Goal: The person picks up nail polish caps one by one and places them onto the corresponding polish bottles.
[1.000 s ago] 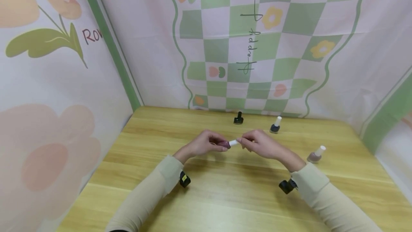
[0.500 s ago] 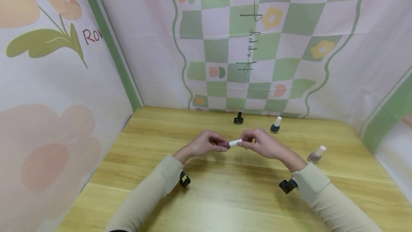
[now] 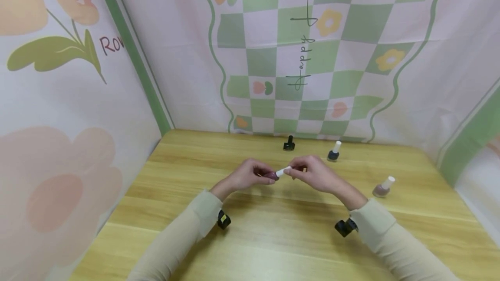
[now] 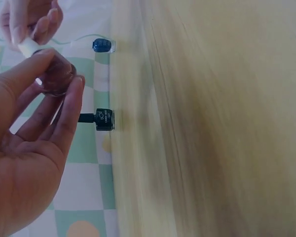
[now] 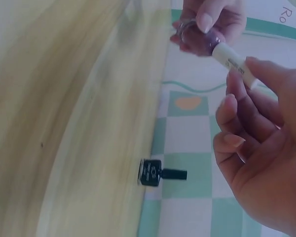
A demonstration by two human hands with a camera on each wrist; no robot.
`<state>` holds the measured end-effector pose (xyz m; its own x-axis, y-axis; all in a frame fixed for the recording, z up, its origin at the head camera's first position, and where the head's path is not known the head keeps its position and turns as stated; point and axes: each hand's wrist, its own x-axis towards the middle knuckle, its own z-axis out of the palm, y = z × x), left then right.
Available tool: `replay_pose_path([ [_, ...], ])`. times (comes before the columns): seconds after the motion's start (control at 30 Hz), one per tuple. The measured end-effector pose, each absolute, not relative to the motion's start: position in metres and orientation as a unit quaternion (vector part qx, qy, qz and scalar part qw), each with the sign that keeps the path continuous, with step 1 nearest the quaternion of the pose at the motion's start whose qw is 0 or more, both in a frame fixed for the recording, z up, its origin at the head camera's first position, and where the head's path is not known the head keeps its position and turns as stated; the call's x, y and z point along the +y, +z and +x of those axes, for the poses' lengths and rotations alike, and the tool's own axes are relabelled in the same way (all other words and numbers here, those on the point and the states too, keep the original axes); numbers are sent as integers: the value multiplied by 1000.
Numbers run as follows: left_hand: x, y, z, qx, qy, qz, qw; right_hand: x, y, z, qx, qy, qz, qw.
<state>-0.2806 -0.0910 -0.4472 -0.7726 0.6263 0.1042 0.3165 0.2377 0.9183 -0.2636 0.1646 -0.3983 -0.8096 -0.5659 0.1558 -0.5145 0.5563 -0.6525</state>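
Observation:
A mauve nail polish bottle (image 4: 58,76) is held above the table between both hands. My left hand (image 3: 248,173) grips its glass body between thumb and fingers. At the other end, my right hand (image 3: 314,173) pinches the white cap (image 5: 235,64) with thumb and forefinger. The cap sits in line with the bottle neck; whether it is loose cannot be told. In the right wrist view the cap carries small dark lettering, and the other right fingers curl loosely below it.
On the wooden table (image 3: 258,246) stand a black-capped dark bottle (image 3: 289,144) at the back, a dark blue bottle with white cap (image 3: 333,154) to its right, and a mauve-grey bottle (image 3: 381,190) nearer the right. A patterned curtain (image 3: 261,62) hangs behind.
The right fingers first shift along the cap, then pinch it nearer the bottle with a changed finger position. The left hand and bottle stay nearly in place.

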Motion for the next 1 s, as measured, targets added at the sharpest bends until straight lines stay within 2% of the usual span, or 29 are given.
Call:
replay_pose_path([
  [0.3,-89,-447,-278,802,512,289,107,147,-400,-262,875,-396,-278,4],
  [0.73,-87,-450,-275,819,510,258,53,132,-410,-264,861,-431,-268,-14],
  [1.0,-88,-452,-273,820,514,248,54,128,-411,-264,856,-446,-262,-4],
])
